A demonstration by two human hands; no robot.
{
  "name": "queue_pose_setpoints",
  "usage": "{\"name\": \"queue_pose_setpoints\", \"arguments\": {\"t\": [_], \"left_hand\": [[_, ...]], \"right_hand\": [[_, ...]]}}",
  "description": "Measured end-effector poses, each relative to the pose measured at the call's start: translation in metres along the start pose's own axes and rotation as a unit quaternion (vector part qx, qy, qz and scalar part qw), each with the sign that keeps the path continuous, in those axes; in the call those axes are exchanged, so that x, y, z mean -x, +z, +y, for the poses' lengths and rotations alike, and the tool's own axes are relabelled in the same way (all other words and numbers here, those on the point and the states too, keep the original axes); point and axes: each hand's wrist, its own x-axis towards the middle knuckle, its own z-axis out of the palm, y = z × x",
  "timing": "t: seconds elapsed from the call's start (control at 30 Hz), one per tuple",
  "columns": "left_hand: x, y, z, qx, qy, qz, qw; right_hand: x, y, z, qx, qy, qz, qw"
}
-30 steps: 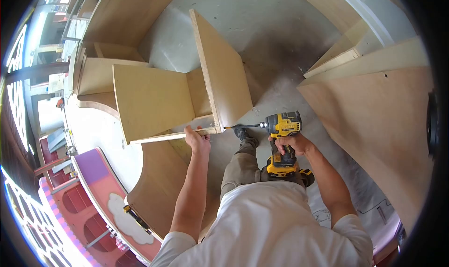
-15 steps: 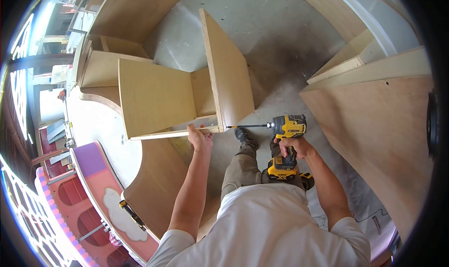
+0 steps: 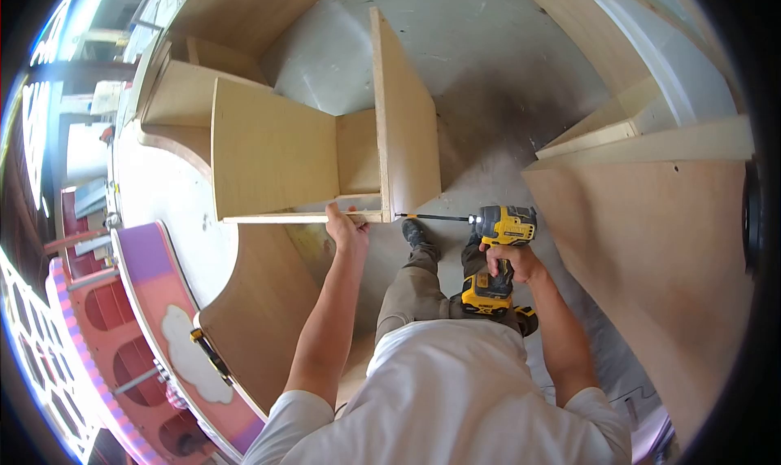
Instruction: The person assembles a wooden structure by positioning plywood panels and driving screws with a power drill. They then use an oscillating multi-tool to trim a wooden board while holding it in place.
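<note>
My right hand (image 3: 518, 261) is wrapped round the grip of a yellow and black cordless impact driver (image 3: 506, 223). Its long bit (image 3: 443, 217) points left, with the tip at or very near the front edge of an upright plywood panel (image 3: 408, 127). Whether a screw sits on the tip is too small to tell. My left hand (image 3: 348, 229) is closed on a narrow wooden strip (image 3: 281, 218) that runs along the near edge of the plywood box, just left of that panel. Another plywood side (image 3: 272, 152) forms the box's left part.
A large curved plywood piece (image 3: 651, 253) stands close on the right. Pink and purple painted panels (image 3: 150, 261) lie at lower left, with a yellow and black clamp-like tool (image 3: 210, 353) on an edge. More plywood (image 3: 183, 91) stands behind the box. My feet are on the concrete floor (image 3: 496, 66).
The view has shifted slightly. Both hands keep their holds, and the driver's bit stays pointed at the panel's edge, with little visible movement.
</note>
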Motion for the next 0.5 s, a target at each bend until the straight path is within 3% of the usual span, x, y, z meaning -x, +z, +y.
{"name": "queue_pose_setpoints", "arguments": {"t": [0.5], "left_hand": [[-0.011,-0.004,-0.004,-0.013,0.013,-0.026,1.000]], "right_hand": [[0.002,-0.007,0.006,0.019,0.009,0.006,1.000]]}}
